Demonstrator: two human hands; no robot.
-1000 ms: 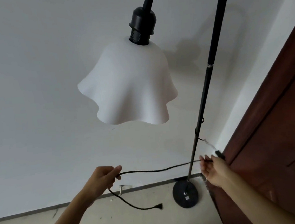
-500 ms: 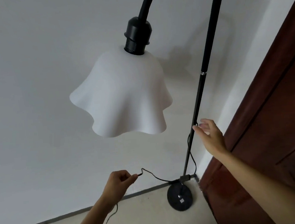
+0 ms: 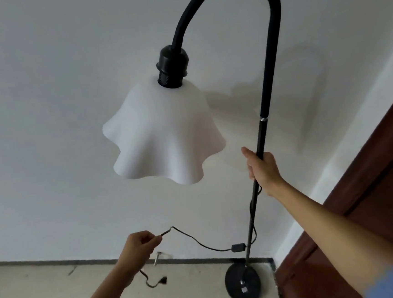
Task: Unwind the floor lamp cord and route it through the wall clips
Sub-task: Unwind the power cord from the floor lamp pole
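Observation:
A black floor lamp stands by the wall, with a wavy white shade [image 3: 163,137], a thin pole [image 3: 263,128] and a round base [image 3: 243,283] on the floor. My right hand [image 3: 261,167] is wrapped around the pole below the silver joint. My left hand [image 3: 139,245] pinches the black cord [image 3: 198,240], which sags right to an inline switch [image 3: 238,247] beside the pole. The cord then loops up along the pole toward my right hand. The plug end [image 3: 163,280] hangs below my left wrist, near the floor.
A white wall fills the background, with a grey baseboard [image 3: 58,263] along the beige floor. A small metal piece [image 3: 158,256] juts out at the baseboard. A dark red-brown door [image 3: 372,192] stands at the right, close to the lamp base.
My right hand left the cord low by the pole, rose and closed around the pole. The cord slackened and the plug dropped below my left hand. The view tilted upward.

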